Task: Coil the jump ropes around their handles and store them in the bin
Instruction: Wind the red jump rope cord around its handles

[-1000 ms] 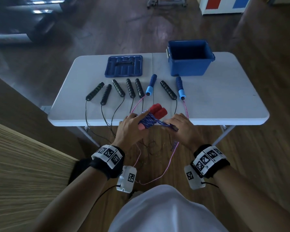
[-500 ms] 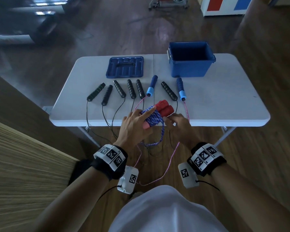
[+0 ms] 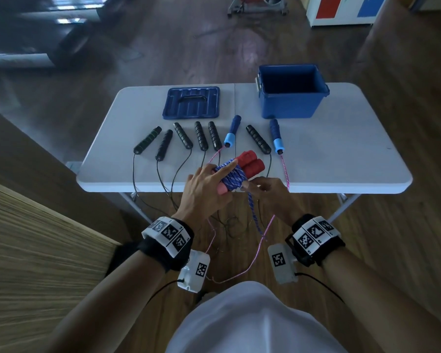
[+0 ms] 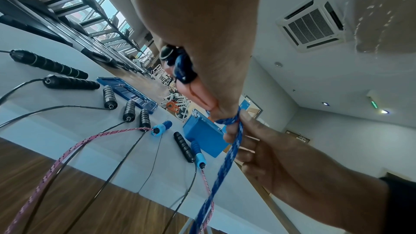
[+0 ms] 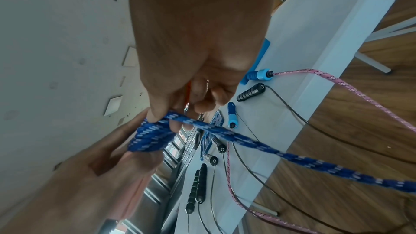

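My left hand [image 3: 209, 184] grips a pair of red handles [image 3: 250, 163] held side by side over the table's near edge, with blue braided rope [image 3: 231, 177] coiled round them. My right hand [image 3: 262, 191] pinches the loose blue rope [image 5: 202, 125] just below the bundle; its tail [image 3: 255, 220] hangs toward the floor. The blue bin [image 3: 290, 91] stands open at the back right of the white table [image 3: 341, 161]. Two blue handles [image 3: 232, 131] with a pink rope [image 3: 267, 230] and several black handles [image 3: 181, 135] lie in a row.
A blue lid [image 3: 191, 103] lies flat at the back, left of the bin. Thin black cords [image 3: 163, 184] and the pink rope drop over the near edge and tangle on the wooden floor. A wooden surface [image 3: 36, 250] stands at my left.
The red-handled bundle rose slightly toward the table. My right hand came from the right side to just under the bundle, and the loose blue rope now hangs straight down.
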